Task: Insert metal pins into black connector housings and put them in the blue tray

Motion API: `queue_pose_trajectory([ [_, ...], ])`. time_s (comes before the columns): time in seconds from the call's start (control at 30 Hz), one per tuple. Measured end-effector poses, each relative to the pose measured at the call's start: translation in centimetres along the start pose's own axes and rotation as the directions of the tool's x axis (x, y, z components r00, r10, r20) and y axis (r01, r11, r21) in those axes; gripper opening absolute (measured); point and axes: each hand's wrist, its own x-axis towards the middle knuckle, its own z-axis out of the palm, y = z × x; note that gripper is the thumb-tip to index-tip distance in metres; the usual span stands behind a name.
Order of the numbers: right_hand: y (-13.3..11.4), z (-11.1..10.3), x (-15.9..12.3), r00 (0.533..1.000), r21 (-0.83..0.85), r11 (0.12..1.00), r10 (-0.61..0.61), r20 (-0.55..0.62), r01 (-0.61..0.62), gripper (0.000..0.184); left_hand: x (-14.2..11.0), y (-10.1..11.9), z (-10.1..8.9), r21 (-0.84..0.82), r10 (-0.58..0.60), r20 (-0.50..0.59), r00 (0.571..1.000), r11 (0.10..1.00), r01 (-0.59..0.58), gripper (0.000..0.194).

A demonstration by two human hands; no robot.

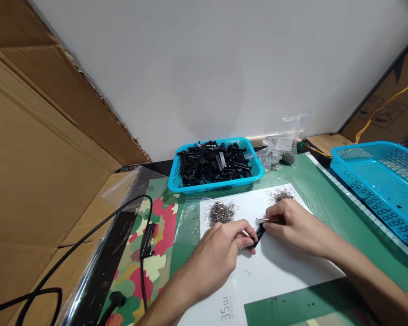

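My left hand (221, 249) pinches a small, long black plastic part (260, 232) between thumb and fingers, over a white sheet (275, 267). My right hand (294, 226) is closed around thin metal tweezers (268, 220), whose tip points left just above the part. The right fingertips are at the part's far end; whether they touch it I cannot tell. Beyond my left hand lies a pile of tiny bent metal pieces (222, 212), and a second pile of metal pieces (281, 195) sits behind my right hand, partly covered by it.
A blue basket (217, 186) full of black plastic parts stands at the back. Another blue basket (363, 185) is at the right. Clear bags (287, 151) stand by the wall. A black cable (98, 231) runs along the left, and a white 35W block (214, 308) lies in front.
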Motion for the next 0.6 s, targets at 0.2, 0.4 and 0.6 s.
queue_pose_trajectory([
  [0.2,0.3,-0.8,0.2,0.999,0.002,1.0,-0.031,0.01,0.031,0.018,0.1,-0.5,0.1,-0.004,-0.016,-0.011,1.0,1.0,0.016,0.016],
  [0.4,0.1,-1.1,0.3,1.0,0.011,1.0,-0.017,0.007,0.017,0.018,0.3,-0.8,0.0,0.017,0.004,-0.02,1.0,1.0,-0.004,0.018],
  [0.6,0.3,-1.4,0.4,0.987,0.013,0.997,-0.072,-0.145,0.075,0.029,0.3,-0.4,-0.1,0.02,0.003,-0.002,1.0,1.0,-0.003,0.017],
])
